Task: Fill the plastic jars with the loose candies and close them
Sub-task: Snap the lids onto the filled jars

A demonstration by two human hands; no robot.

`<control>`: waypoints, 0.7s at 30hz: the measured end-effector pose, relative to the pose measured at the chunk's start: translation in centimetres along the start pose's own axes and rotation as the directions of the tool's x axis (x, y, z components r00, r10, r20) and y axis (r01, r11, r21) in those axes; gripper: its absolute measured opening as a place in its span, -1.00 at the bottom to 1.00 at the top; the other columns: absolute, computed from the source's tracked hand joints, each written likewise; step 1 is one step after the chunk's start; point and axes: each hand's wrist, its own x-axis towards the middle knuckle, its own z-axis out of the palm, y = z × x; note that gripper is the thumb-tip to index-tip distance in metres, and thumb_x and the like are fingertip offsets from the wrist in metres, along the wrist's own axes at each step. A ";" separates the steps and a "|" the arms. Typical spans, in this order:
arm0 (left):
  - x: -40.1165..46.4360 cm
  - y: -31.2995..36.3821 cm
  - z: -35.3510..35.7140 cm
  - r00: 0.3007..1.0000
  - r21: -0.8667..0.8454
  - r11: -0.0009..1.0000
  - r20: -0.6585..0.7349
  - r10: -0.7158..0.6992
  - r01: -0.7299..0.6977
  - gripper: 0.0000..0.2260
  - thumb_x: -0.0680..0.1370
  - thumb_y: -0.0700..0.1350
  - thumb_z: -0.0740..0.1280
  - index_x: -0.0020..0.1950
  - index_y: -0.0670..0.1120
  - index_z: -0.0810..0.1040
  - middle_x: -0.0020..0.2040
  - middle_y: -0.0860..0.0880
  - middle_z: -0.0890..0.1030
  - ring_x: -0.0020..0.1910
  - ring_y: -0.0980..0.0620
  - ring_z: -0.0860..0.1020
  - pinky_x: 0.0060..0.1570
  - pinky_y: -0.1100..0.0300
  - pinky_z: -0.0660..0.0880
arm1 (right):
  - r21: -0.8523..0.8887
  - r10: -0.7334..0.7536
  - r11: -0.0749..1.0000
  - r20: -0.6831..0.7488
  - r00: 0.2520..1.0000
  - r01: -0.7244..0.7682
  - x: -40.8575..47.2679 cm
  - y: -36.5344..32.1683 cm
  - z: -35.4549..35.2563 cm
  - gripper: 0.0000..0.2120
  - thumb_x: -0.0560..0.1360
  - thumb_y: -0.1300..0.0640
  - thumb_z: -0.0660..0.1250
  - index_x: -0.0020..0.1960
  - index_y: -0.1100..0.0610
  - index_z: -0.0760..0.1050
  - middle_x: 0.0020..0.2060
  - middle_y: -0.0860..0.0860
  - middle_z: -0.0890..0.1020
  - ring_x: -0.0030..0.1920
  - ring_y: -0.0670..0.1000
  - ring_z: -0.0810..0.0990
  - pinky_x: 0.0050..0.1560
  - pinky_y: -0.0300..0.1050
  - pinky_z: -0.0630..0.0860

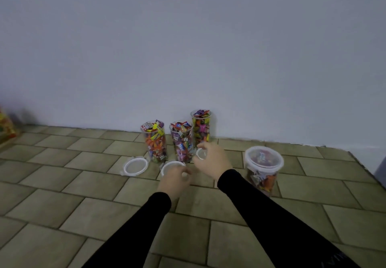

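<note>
While I watched from the head view, three open plastic jars stood filled with wrapped candies against the wall: the left jar (pixel 155 141), the middle jar (pixel 181 141) and the tall jar (pixel 201 127) at about one o'clock from it. My left hand (pixel 174 179) had its fingers curled around a white lid (pixel 172 166) lying on the tiled floor (pixel 62 184) just at six o'clock of the middle jar. My right hand (pixel 212 161) pinched a smaller lid (pixel 201 154) near the foot of the tall jar. A third lid (pixel 134 166) lay loose at nine o'clock of the left hand. At three o'clock, well apart, sat a wider jar (pixel 263 169) with its lid on, candies inside.
</note>
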 end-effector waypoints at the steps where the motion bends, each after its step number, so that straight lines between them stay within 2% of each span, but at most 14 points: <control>1: 0.2 -1.0 -0.4 1.000 0.054 0.999 -0.030 -0.001 0.003 -0.79 0.56 -0.12 0.30 0.17 -0.05 0.61 0.24 0.02 0.57 0.22 0.02 0.52 0.24 0.17 0.42 | 0.046 0.038 0.998 0.009 0.999 -0.038 0.8 -0.1 0.6 -0.59 0.44 -0.04 0.35 0.25 0.07 0.48 0.19 0.04 0.53 0.22 0.08 0.49 0.25 -0.01 0.43; 4: 1.0 -4.0 -1.4 0.998 0.175 0.985 -0.067 0.005 0.007 -0.75 0.55 -0.16 0.28 0.20 -0.02 0.61 0.27 0.00 0.56 0.25 0.01 0.50 0.26 0.16 0.41 | 0.140 0.111 0.983 0.041 0.993 -0.116 3.2 -0.6 2.6 -0.51 0.45 -0.03 0.39 0.32 0.11 0.43 0.21 0.05 0.54 0.22 0.07 0.50 0.26 -0.06 0.43; 8: 2.3 -6.7 -2.3 0.999 0.275 0.960 0.022 0.046 -0.050 -0.75 0.58 -0.09 0.28 0.24 -0.01 0.57 0.28 -0.02 0.53 0.26 -0.02 0.46 0.22 0.16 0.37 | 0.264 0.170 0.949 0.034 0.985 -0.173 6.7 -0.9 4.9 -0.36 0.42 -0.01 0.46 0.41 0.17 0.32 0.29 0.09 0.48 0.25 0.07 0.48 0.15 -0.18 0.37; 11: 3.3 -7.9 -2.9 0.991 0.319 0.941 0.106 0.078 -0.108 -0.74 0.57 -0.02 0.30 0.24 -0.01 0.57 0.25 -0.04 0.53 0.22 -0.03 0.48 0.13 0.19 0.39 | 0.356 0.191 0.917 0.003 0.982 -0.180 9.2 -1.0 6.8 -0.25 0.32 0.02 0.55 0.40 0.18 0.30 0.30 0.12 0.47 0.25 0.08 0.47 0.19 -0.14 0.41; 14: 3.8 -8.7 -2.9 0.989 0.321 0.940 0.123 0.079 -0.115 -0.75 0.56 0.03 0.31 0.19 0.00 0.60 0.21 -0.02 0.55 0.16 -0.01 0.52 0.05 0.21 0.42 | 0.441 0.204 0.882 -0.039 0.978 -0.167 10.7 -1.0 8.2 -0.15 0.23 0.03 0.62 0.39 0.17 0.28 0.26 0.06 0.50 0.24 0.04 0.49 0.23 -0.10 0.44; 17: 4.1 -9.3 -2.8 0.990 0.315 0.940 0.085 0.114 -0.135 -0.77 0.54 0.05 0.32 0.11 -0.02 0.61 0.14 -0.01 0.58 0.11 0.00 0.54 -0.01 0.22 0.41 | 0.484 0.184 0.865 -0.056 0.981 -0.134 11.8 -0.9 9.1 -0.17 0.27 0.11 0.60 0.41 0.16 0.25 0.23 0.03 0.51 0.22 0.00 0.49 0.14 -0.25 0.37; 21: 3.8 -11.1 -2.4 0.966 0.284 0.925 0.021 0.257 -0.252 -0.83 0.54 0.03 0.30 0.02 -0.03 0.56 0.06 0.01 0.56 0.05 0.01 0.52 -0.04 0.23 0.39 | 0.440 0.135 0.896 -0.140 0.981 -0.060 12.2 -0.2 10.0 -0.19 0.25 0.08 0.61 0.37 0.14 0.28 0.25 0.08 0.50 0.23 0.04 0.49 0.18 -0.19 0.40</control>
